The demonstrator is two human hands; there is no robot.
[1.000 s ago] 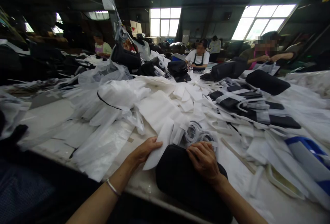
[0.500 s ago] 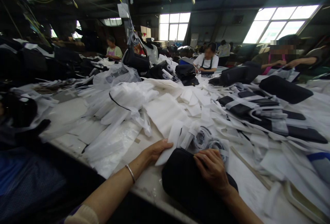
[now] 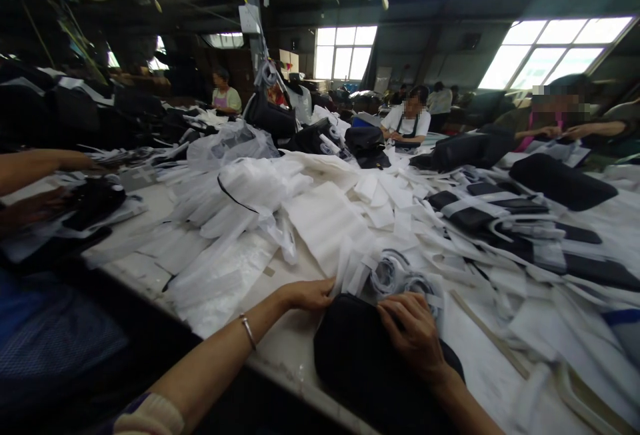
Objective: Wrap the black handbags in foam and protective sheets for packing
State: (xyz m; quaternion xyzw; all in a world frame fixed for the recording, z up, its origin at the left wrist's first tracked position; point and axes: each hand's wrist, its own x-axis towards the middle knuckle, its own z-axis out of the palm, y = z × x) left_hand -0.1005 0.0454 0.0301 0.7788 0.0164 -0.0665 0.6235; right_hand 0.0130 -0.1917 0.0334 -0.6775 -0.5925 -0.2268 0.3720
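Observation:
A black padded bag [image 3: 360, 361] lies at the table's front edge, below me. My right hand [image 3: 413, 328] grips its upper rim, fingers curled over the edge. At the bag's far left corner, my left hand [image 3: 313, 293] is closed on a white foam sheet [image 3: 344, 267]. The sheet stands up behind the bag, and its lower part is hidden, as are some of my left fingertips. Just beyond my right hand, coiled grey straps [image 3: 387, 273] in clear wrapping stick up from the bag's far side.
White foam sheets [image 3: 325, 221] and a heap of clear plastic bags [image 3: 260, 188] cover the table. Black bags [image 3: 495, 205] with straps lie to the right. At the left edge, a co-worker's arms [image 3: 40, 171] handle black material. Other people sit beyond the table.
My left hand has brought the foam sheet from beside the bag to upright behind its far corner. My right hand stays on the rim. The co-worker's arms have come into view at left.

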